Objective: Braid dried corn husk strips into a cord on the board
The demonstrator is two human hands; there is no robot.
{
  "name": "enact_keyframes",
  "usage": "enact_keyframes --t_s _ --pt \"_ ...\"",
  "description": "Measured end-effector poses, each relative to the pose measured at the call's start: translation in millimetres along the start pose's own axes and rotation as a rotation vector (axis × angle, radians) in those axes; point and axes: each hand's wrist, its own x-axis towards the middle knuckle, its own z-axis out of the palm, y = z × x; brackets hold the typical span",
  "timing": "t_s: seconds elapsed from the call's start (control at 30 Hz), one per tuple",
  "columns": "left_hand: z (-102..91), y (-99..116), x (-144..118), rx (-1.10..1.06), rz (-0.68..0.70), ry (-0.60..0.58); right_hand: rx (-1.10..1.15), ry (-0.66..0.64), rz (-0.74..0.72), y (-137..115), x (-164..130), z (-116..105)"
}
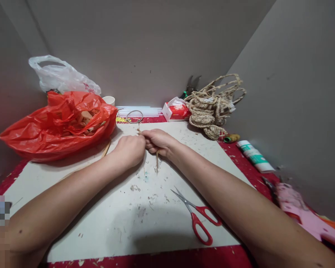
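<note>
Strand (157,163), thin, dry and fibrous, hangs below the right grip (158,141) that pinches it; the left grip (131,149), touching, is curled tight, contents hidden. Crinkled bag (56,130) left, slim scissors (187,203) nearer, rightward; flat mat (108,212) leaves room between forearms, its far edge just beyond.

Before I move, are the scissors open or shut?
Slightly open: the scissors lie with both blade tips apart and the red finger loops spread.
</note>
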Motion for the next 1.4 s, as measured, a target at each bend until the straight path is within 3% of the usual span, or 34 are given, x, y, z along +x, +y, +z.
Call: enact_keyframes --t_s 0.1,0.17,0.3,0.33,0.43,0.5,0.73,0.87,1.0,1.23,1.4 --pt "-3.9 0 -3 -0.067 0.091 -0.095 -0.023 -0.008 0.011 1 0 -2" --pt "-8.9 -10 1 -0.204 0.099 -0.083 -0.007 -0.02 0.021 1 0 -4" --pt "-5.3 -35 20 -0.629 -0.109 0.243 0.042 -0.092 0.044 0 -1 -6" --pt "-0.7 -37 24 -0.795 -0.151 0.222 0.043 -0.105 0.047 -1 -1 -6" --pt "14.8 -36 32 -1.274 -0.218 -0.081 0.017 -0.116 0.04 -1 -1 -8" --pt "20.7 -34 33 -1.407 -0.234 -0.189 -0.043 -0.11 0.028 -1 -1 -10" --pt "16.6 -43 32 -1.324 -0.209 -0.175 -0.585 0.008 -0.148 -2 -1 -19" --pt "19.1 -44 34 -1.249 -0.203 -0.152 -0.813 0.071 -0.328 2 2 -18" --pt "21.6 -40 35 -1.204 -0.201 -0.107 -1.013 0.136 -0.407 2 2 -17" --pt "20.9 -38 34 -1.24 -0.276 -0.082 -1.091 0.155 -0.328 -17 -18 -16" --pt "17.4 -38 33 -1.404 -0.277 -0.128 -1.054 0.036 -0.35 -14 -30 0"
